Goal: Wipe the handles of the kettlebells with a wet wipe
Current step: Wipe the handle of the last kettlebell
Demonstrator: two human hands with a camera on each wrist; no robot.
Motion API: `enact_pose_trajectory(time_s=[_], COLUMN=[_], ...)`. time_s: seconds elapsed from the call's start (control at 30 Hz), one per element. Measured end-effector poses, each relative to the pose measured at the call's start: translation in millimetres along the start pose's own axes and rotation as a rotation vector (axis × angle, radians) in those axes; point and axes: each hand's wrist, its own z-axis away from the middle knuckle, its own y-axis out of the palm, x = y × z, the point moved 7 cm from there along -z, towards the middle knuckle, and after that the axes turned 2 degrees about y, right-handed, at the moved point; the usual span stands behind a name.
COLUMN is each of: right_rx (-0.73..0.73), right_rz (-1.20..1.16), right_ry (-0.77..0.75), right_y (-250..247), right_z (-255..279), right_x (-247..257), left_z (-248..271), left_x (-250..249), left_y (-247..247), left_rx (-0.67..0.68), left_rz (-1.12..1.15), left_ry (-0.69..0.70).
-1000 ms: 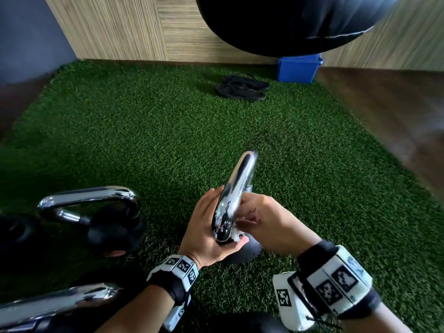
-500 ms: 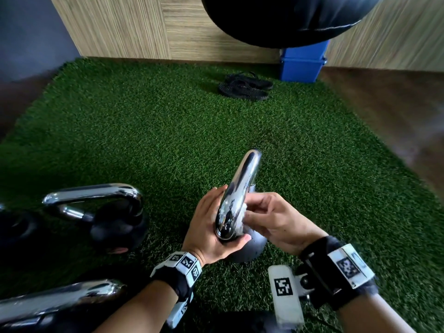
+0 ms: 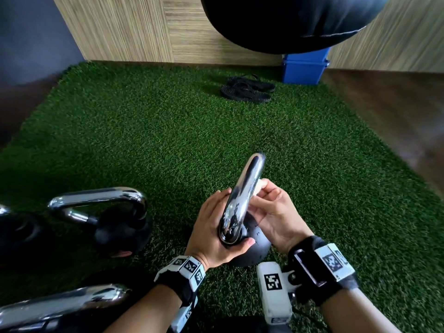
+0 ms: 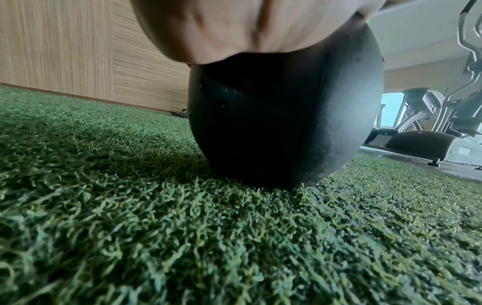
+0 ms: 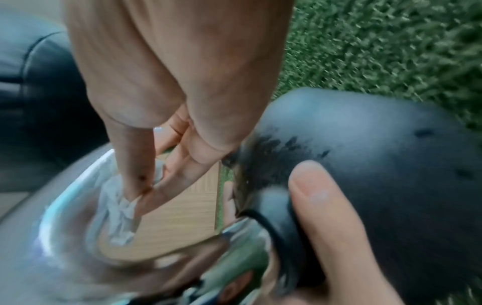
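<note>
A black kettlebell with a chrome handle stands on the green turf in the head view; its round body fills the left wrist view. My left hand grips the near base of the handle, thumb curled onto the black body. My right hand pinches a crumpled white wet wipe against the inner side of the handle. In the head view the wipe is mostly hidden behind the handle.
Another kettlebell stands to the left, and a third chrome handle lies at the bottom left. Black sandals and a blue bin sit at the far edge. A black punching bag hangs above. Exercise machines stand to the right.
My right hand has slid up along the handle with the wipe, from near its base toward the middle. The left hand has kept its grip.
</note>
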Motion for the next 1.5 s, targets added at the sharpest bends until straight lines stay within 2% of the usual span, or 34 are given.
enact_pose_trajectory(time_s=[0.07, 0.13, 0.27, 0.47, 0.6, 0.77, 0.87, 0.97, 1.03, 1.1, 1.2, 1.27, 1.33, 1.4, 1.43, 1.5], right_rx=[-0.004, -0.048, -0.249, -0.423, -0.599, -0.765, -0.807, -0.845, -0.852, -0.857, -0.784, -0.644, -0.498, -0.347, -0.227, -0.011], right_rz=[0.104, 0.252, 0.5, 0.923, 1.086, 1.127, 1.156, 1.215, 1.27, 1.303, 1.35, 1.466, 1.52, 1.642, 1.735, 1.891], right_ry=[-0.049, -0.16, -0.382, -0.506, -0.548, -0.444, -0.376, -0.303, -0.236, -0.179, -0.098, -0.078, -0.187, -0.416, -0.479, -0.403], right_y=[2, 2, -7, -6, -8, -18, -20, -21, -23, -25, -25, -18, -4, 20, 33, 46], right_z=[-2, -5, -6, 1, -1, -10, -15, -21, -23, -23, -25, -27, -26, -20, -20, -26], right_x=[7, 19, 47, 61, 70, 67, 65, 61, 54, 49, 50, 55, 68, 91, 98, 100], left_z=[2, 2, 3, 3, 4, 7, 6, 1, -4, -10, -21, -29, -38, -42, -44, -50], left_x=[2, 4, 2, -2, 6, 9, 5, -8, -15, -26, -45, -60, -80, -101, -107, -113], left_y=[1, 3, 2, -1, -1, 2, 1, -5, -9, -12, -23, -36, -50, -50, -48, -47], left_rx=[-0.002, 0.001, -0.012, -0.04, -0.051, -0.014, 0.049, 0.147, 0.244, 0.366, 0.506, 0.495, 0.424, 0.385, 0.362, 0.311], left_rz=[-0.005, -0.026, -0.021, -0.047, -0.02, 0.031, 0.016, -0.139, -0.198, -0.254, -0.191, -0.166, -0.256, -0.312, -0.32, -0.305], left_ry=[0.0, 0.0, 0.03, 0.039, -0.009, -0.094, -0.158, -0.194, -0.263, -0.274, -0.277, -0.257, -0.171, -0.089, -0.067, -0.093])
